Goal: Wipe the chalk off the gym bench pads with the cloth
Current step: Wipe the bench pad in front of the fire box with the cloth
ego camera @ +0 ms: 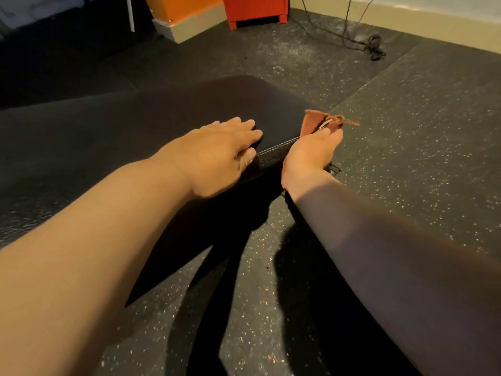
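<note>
**Cloth at the pad's edge, where the seam may trap chalk**

The left hand lies flat on top of the bench pad, fingers straight and spread a little, thumb hooked over the near edge. The right hand has its fingers curled around the cloth, pressing it against the pad's side wall at the corner.

The likeliest slip is smearing. The cloth is bunched into a small wad, so little fabric meets the pad, and powder could be pushed into the stitched seam instead of being lifted off. A frayed thread hanging from the cloth's far end could also snag there.

The pad is smooth, black and matte, probably vinyl, with rounded corners. In this dim light I cannot make out any chalk on it, so patches may be missed. The cloth is rust-brown, thin and ragged at the hem. Below lies a speckled rubber floor
</note>
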A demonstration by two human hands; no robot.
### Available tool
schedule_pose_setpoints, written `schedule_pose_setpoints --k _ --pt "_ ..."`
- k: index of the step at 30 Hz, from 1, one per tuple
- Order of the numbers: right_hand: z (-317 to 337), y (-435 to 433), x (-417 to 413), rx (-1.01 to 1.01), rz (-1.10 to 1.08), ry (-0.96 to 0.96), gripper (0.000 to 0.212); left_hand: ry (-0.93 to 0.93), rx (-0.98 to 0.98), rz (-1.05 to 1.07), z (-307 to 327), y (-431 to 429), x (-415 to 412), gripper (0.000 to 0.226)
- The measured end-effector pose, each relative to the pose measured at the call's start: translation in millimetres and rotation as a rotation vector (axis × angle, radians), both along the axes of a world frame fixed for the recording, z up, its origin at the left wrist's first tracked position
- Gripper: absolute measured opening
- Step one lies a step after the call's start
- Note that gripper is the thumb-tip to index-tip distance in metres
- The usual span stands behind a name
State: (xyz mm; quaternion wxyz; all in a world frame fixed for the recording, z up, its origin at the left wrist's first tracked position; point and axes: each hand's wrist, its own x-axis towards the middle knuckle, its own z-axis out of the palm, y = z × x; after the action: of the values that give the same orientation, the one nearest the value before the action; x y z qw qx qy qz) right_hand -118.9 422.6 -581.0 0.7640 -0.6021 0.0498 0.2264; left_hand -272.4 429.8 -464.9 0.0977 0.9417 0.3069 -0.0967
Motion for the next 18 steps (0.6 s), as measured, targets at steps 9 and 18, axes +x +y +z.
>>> schedule_pose_setpoints --k 9,18 --pt "38.8 -34.3 -134.3 0.317 0.043 0.101 0.051 -0.029 -0.064 0.073 20.1 -8.1 -42.5 0.052" --pt "33.1 -27.6 -159.6 0.182 -0.015 0.073 0.032 -0.069 -0.060 0.171 42.5 -25.6 -111.2 0.049"
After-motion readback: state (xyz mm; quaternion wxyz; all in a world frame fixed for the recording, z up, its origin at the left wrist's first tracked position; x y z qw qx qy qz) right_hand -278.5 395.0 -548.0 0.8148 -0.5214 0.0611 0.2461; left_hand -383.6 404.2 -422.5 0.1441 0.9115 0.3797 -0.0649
